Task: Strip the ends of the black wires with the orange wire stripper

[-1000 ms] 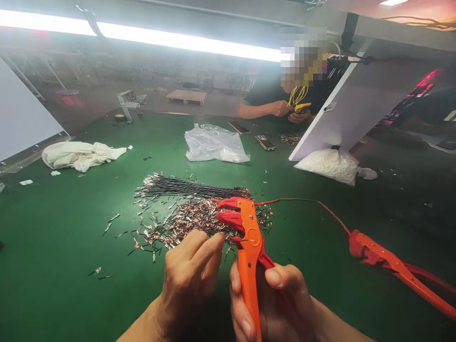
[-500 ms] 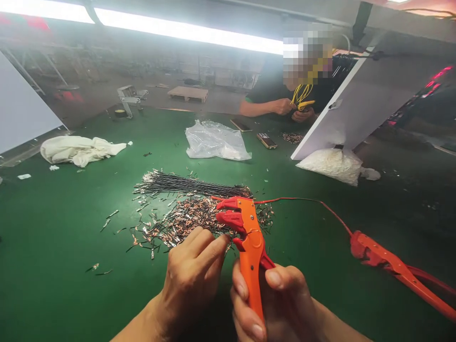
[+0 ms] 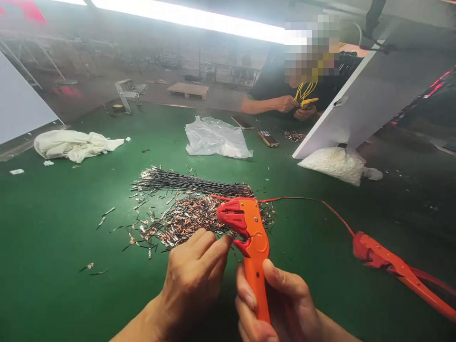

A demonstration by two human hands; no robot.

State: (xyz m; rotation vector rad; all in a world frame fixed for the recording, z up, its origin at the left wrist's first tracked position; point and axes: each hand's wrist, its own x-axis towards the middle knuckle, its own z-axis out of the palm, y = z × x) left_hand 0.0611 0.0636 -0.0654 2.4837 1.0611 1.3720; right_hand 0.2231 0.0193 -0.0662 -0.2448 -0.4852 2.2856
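Note:
My right hand (image 3: 288,299) is wrapped around the orange handle of a wire stripper (image 3: 259,266). The tool stands upright, its red jaws closed together and pointing left. Beside its lower red notch, my left hand (image 3: 199,266) is closed in a pinch, with the thin dark end of a black wire showing at the fingertips. Most of that wire is hidden by the fingers. Just beyond both hands lies a heap of short black wire scraps with copper ends and metal terminals (image 3: 194,218). Behind the heap rests a bundle of long black wires (image 3: 188,182).
A second orange stripper (image 3: 392,261) lies at the right, with a red cord (image 3: 302,197) running to it. Farther back are a clear plastic bag (image 3: 217,137), a white cloth (image 3: 74,145), phones (image 3: 268,138) and a filled bag (image 3: 335,164). Opposite, a person's hands (image 3: 302,110) hold yellow wires.
The stripper's red jaws have gone from spread apart to closed. The tool has shifted slightly right and down with my right hand. My left hand stays almost in place.

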